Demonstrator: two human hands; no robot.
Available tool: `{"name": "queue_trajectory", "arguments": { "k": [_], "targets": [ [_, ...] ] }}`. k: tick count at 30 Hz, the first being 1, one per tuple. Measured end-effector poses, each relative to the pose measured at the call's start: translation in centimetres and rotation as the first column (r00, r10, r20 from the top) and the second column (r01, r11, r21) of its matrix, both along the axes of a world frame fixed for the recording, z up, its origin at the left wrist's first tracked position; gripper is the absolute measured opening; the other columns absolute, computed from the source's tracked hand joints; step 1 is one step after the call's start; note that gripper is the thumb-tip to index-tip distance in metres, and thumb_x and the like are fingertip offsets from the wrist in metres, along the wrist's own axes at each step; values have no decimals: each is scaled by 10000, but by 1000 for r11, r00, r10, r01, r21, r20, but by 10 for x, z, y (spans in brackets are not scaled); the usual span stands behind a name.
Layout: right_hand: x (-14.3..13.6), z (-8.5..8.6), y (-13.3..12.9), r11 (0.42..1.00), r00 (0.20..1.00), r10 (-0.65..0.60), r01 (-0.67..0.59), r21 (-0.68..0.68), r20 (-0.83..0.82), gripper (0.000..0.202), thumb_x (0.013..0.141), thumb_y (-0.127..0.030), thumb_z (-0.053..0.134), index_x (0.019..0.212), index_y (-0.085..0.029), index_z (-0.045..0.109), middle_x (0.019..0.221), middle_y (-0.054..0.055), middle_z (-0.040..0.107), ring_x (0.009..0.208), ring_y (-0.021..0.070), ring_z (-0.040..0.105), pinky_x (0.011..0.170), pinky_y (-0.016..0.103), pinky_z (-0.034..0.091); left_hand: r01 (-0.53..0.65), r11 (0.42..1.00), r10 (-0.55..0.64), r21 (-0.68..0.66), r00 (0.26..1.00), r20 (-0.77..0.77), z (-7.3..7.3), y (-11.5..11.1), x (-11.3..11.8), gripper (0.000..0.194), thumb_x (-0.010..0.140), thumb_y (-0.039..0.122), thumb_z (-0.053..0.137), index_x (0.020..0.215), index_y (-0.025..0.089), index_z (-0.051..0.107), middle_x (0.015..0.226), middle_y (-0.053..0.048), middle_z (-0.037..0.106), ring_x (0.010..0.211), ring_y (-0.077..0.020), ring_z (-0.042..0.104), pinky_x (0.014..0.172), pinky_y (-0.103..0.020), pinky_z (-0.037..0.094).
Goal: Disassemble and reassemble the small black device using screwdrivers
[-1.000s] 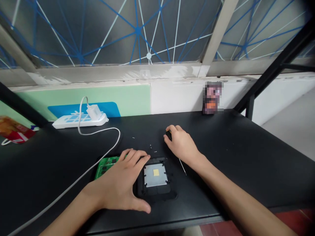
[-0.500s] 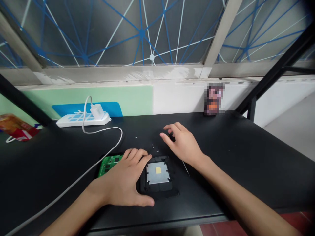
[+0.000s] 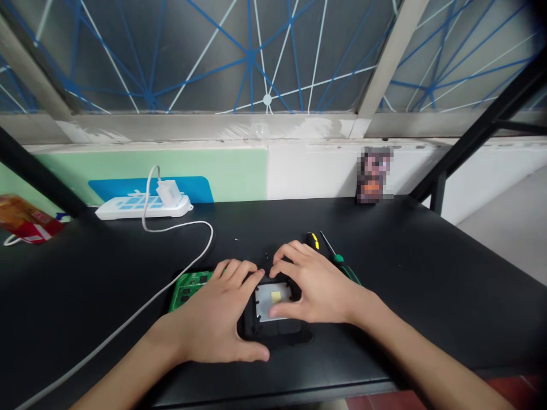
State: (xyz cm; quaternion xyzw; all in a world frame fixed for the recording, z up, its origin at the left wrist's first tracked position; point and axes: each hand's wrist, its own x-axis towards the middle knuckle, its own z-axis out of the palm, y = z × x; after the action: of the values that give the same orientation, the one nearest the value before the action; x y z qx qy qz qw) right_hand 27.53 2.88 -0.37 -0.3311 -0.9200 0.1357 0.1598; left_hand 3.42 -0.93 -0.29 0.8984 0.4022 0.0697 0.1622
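My left hand (image 3: 216,313) spans a black casing (image 3: 277,327), its fingers at the far edge and its thumb by the near edge. A silver metal plate (image 3: 264,304) with a small yellow square pad (image 3: 276,296) sits in the casing's right part. My right hand (image 3: 318,285) hovers over that plate, empty, with thumb and fingers apart. Left of it, a green circuit board (image 3: 186,289) shows partly from beneath my left hand. Behind my right hand lie a yellow-and-black handle (image 3: 314,241), its other end hidden, and a green-handled screwdriver (image 3: 338,259).
Tiny screws (image 3: 266,255) lie just beyond the casing. A white power strip (image 3: 128,209) with a plugged-in charger (image 3: 169,193) stands at the back left, and its white cable (image 3: 141,314) runs across the black table. A red-orange packet (image 3: 29,219) lies at far left.
My right hand has come away from the yellow-and-black handle and moved nearer, over the metal plate. The green-handled screwdriver now shows. My left hand has stayed in place.
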Motion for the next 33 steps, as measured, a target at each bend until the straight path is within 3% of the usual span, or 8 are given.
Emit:
{"name": "queue_trajectory", "arguments": {
  "k": [5, 10, 17, 25, 29, 33],
  "targets": [
    [1, -1, -3, 999, 998, 17, -14, -44, 65, 702, 701, -737, 734, 1143, -195, 663, 1165, 108, 621, 1035, 296, 569, 947, 498, 463, 7, 1000, -7, 4, 1000, 15, -1, 0, -1, 889, 677, 651, 810, 1380, 189, 524, 1303, -120, 522, 1200, -379, 478, 1077, -557, 387],
    [-1, 0, -6, 997, 995, 41, -36, -63, 92, 726, 660, -671, 807, 1167, -177, 640, 1202, 116, 609, 1071, 309, 579, 976, 507, 458, 16, 1000, -17, 15, 1000, 19, -4, 1, -3, 920, 679, 672, 798, 1402, 184, 505, 1315, -131, 522, 1210, -388, 480, 1079, -548, 381],
    [-4, 0, -7, 995, 998, 28, -23, -93, 55, 544, 709, -496, 826, 1113, -175, 654, 1206, 111, 608, 1105, 296, 579, 1003, 487, 458, 15, 1000, -16, 9, 1000, 25, -2, 1, -1, 923, 686, 680, 792, 1405, 178, 504, 1296, -122, 524, 1191, -372, 483, 1076, -535, 381],
    [-5, 2, -6, 992, 998, 53, -56, -109, -33, 541, 674, -434, 842, 1091, -149, 648, 1172, 93, 630, 1077, 270, 587, 1005, 458, 466, 2, 1000, -1, -23, 999, 43, -1, 2, 0, 944, 643, 697, 823, 1372, 172, 534, 1254, -125, 528, 1160, -378, 486, 1049, -545, 391],
    [-4, 3, -5, 994, 994, 61, -69, -89, -91, 529, 678, -418, 838, 1097, -159, 646, 1157, 89, 638, 1078, 261, 594, 1011, 450, 470, -16, 999, 17, -32, 998, 62, -5, 2, 0, 1055, 629, 752, 797, 1443, 165, 470, 1255, -137, 535, 1147, -390, 501, 1021, -559, 404],
    [-3, 2, -5, 997, 990, 63, -69, -45, -127, 520, 689, -402, 834, 1109, -163, 643, 1145, 95, 647, 1050, 254, 606, 968, 440, 498, 0, 999, -6, 51, 993, 118, -13, 4, -1, 1207, 615, 817, 761, 1550, 178, 343, 1272, -147, 556, 1162, -402, 513, 1039, -578, 381]
  ]
}}
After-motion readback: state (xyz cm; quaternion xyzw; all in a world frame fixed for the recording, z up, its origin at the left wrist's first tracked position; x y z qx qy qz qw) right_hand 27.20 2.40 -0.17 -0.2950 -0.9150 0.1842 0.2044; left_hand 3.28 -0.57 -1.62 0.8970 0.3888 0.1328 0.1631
